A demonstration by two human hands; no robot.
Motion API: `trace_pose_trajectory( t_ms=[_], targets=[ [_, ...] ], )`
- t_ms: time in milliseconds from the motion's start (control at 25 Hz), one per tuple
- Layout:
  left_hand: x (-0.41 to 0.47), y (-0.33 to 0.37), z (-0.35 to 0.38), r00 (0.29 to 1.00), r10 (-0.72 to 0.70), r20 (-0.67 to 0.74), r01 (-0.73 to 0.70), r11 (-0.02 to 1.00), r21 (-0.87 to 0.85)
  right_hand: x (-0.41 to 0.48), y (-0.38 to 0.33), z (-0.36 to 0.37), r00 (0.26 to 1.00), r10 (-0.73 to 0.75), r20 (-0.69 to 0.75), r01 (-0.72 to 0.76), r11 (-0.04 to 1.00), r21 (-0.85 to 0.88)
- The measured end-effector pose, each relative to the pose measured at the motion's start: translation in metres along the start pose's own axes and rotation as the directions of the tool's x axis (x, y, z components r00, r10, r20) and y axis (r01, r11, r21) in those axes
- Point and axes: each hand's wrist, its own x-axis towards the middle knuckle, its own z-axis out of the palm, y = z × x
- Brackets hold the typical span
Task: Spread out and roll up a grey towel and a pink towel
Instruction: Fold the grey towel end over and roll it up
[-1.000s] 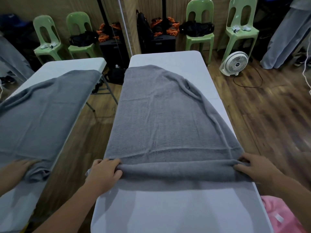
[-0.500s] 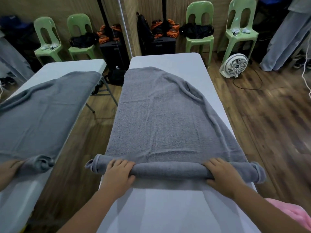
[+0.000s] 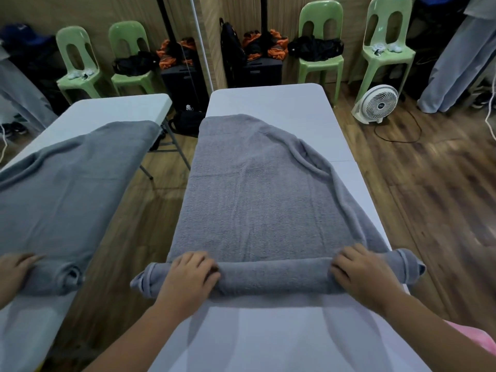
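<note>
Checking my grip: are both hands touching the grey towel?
Touching. The head view shows the left hand and right hand curled over the rolled end of the grey towel.

A white folding table (image 3: 268, 339) stands on a wood-plank floor (image 3: 429, 197). Pale green plastic chairs (image 3: 320, 36) line the far panelled wall (image 3: 268, 12), and a white fan (image 3: 378, 103) sits far right.

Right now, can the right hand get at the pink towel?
Probably yes. The pink towel shows at the near right edge of the view, close beside that arm, with nothing visible between them. The right hand holds the grey towel roll, so it would have to let go first.
</note>
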Motion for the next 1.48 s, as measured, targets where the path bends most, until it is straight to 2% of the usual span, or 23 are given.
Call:
trace_pose_trajectory(
  t_ms=[40, 120, 320, 400, 480, 560, 640, 720, 800, 840, 920, 1000, 1120, 1200, 1320, 1400, 1480],
  targets=[
    [-0.008, 0.002, 0.004, 0.998, 0.023, 0.051, -0.023, 1.0, -0.006, -0.01, -0.005, 0.002, 1.0, -0.006, 0.021, 0.006, 0.999, -0.033],
    [-0.02, 0.005, 0.007, 0.99, 0.002, 0.14, -0.003, 1.0, 0.006, -0.026, -0.009, 0.007, 0.993, 0.078, 0.09, -0.074, 0.996, -0.045],
    [-0.01, 0.005, 0.0, 0.993, -0.036, 0.115, 0.036, 0.999, -0.004, -0.029, -0.007, 0.006, 0.977, 0.128, 0.172, -0.133, 0.991, 0.021],
    [-0.007, 0.008, -0.013, 0.972, -0.001, 0.235, 0.019, 0.997, -0.076, -0.028, -0.006, -0.008, 0.937, 0.139, 0.32, -0.169, 0.983, 0.067],
    [-0.004, 0.006, -0.025, 0.923, 0.054, 0.382, 0.013, 0.985, -0.17, -0.024, 0.002, -0.019, 0.87, 0.151, 0.47, -0.236, 0.963, 0.128],
    [0.005, -0.004, -0.027, 0.906, 0.043, 0.422, 0.038, 0.983, -0.181, -0.013, 0.01, -0.022, 0.846, 0.171, 0.505, -0.301, 0.935, 0.188],
    [0.015, -0.014, -0.023, 0.946, -0.001, 0.326, 0.057, 0.985, -0.163, -0.001, 0.015, -0.022, 0.892, 0.199, 0.405, -0.295, 0.936, 0.19],
    [0.02, -0.018, -0.016, 0.998, -0.02, 0.066, 0.027, 0.995, -0.099, 0.003, 0.02, -0.016, 0.963, 0.205, 0.175, -0.224, 0.97, 0.093],
    [0.007, -0.011, -0.012, 0.99, 0.022, -0.139, -0.028, 0.999, -0.039, -0.007, 0.018, -0.011, 0.998, 0.064, -0.002, -0.064, 0.998, 0.021],
    [-0.005, -0.006, -0.009, 0.989, 0.053, -0.14, -0.057, 0.998, -0.022, -0.016, 0.014, -0.009, 1.0, 0.014, 0.0, -0.014, 1.0, -0.01],
    [-0.031, -0.001, 0.001, 0.997, 0.072, -0.035, -0.072, 0.997, 0.01, -0.035, 0.004, -0.001, 0.997, 0.029, 0.078, -0.025, 0.998, -0.059],
    [-0.042, -0.003, 0.011, 0.999, 0.021, 0.046, -0.024, 0.998, 0.063, -0.047, 0.002, 0.011, 0.991, 0.077, 0.107, -0.069, 0.994, -0.081],
    [-0.025, -0.005, 0.012, 0.998, -0.053, 0.038, 0.05, 0.995, 0.088, -0.039, 0.005, 0.013, 0.985, 0.116, 0.125, -0.106, 0.991, -0.082],
    [-0.012, -0.005, 0.004, 0.998, -0.049, 0.031, 0.046, 0.996, 0.073, -0.03, 0.008, 0.004, 0.973, 0.102, 0.205, -0.091, 0.994, -0.064],
    [-0.011, -0.006, -0.008, 0.996, 0.037, 0.085, -0.041, 0.998, 0.05, -0.023, 0.016, -0.022, 0.895, 0.104, 0.433, -0.127, 0.992, 0.024],
    [-0.006, -0.005, -0.017, 0.978, 0.084, 0.19, -0.09, 0.996, 0.024, -0.011, 0.023, -0.037, 0.817, 0.105, 0.567, -0.211, 0.969, 0.125],
    [0.009, -0.007, -0.02, 0.953, 0.033, 0.3, -0.039, 0.999, 0.015, 0.003, 0.031, -0.036, 0.793, 0.133, 0.594, -0.27, 0.952, 0.147]
  ],
)
